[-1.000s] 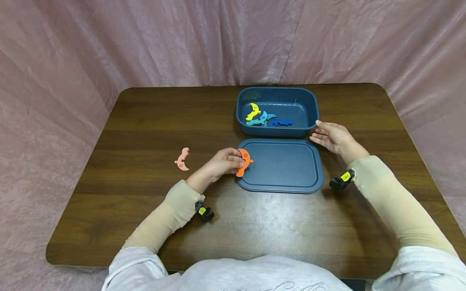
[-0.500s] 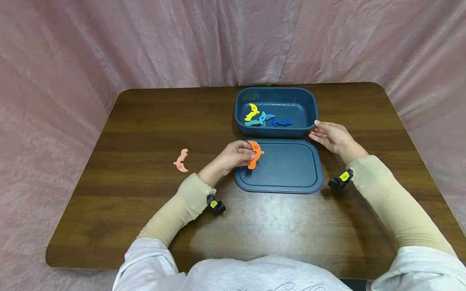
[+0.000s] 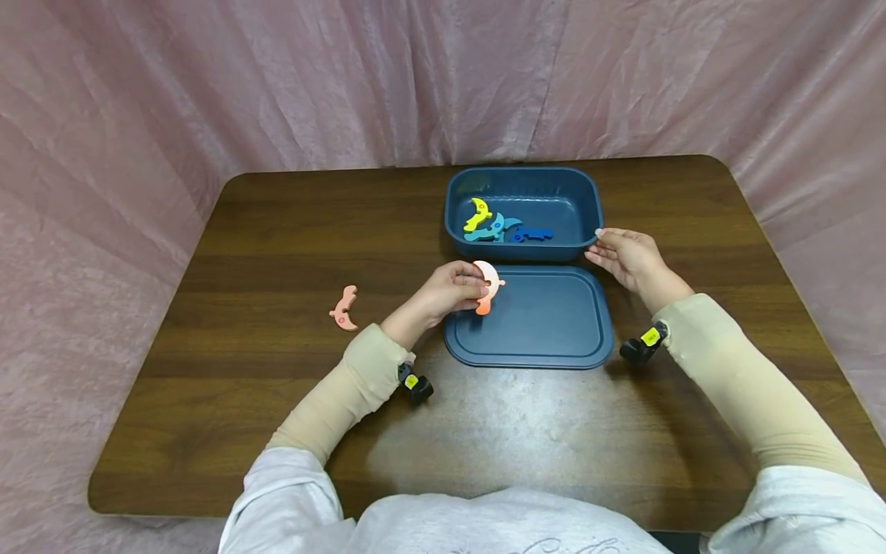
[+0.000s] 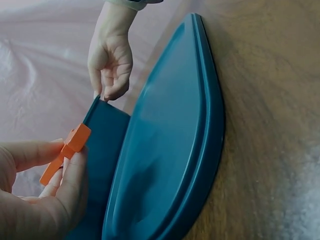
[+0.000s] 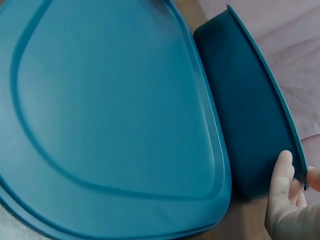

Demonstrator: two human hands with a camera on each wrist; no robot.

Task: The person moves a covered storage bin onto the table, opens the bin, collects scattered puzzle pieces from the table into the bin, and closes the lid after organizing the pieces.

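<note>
My left hand (image 3: 450,294) pinches an orange curved toy piece (image 3: 487,286) above the near left corner of the flat blue lid (image 3: 547,323); the left wrist view shows the orange piece (image 4: 67,150) between thumb and fingers. My right hand (image 3: 626,258) rests with fingers against the near right corner of the blue tub (image 3: 588,185), as the right wrist view confirms with fingertips (image 5: 282,175) on the tub's wall (image 5: 250,110). Inside the tub lie a yellow piece (image 3: 477,213), a teal piece (image 3: 490,228) and a dark blue piece (image 3: 531,234).
A pale pink curved piece (image 3: 344,308) lies alone on the brown wooden table (image 3: 277,231) to the left of my left hand. Pink cloth (image 3: 277,77) hangs behind and around the table. The lid sits just in front of the tub.
My left hand has carried the orange piece up and to the right, from the lid's left edge to above its near left corner, turning it. The right hand has stayed at the tub.
</note>
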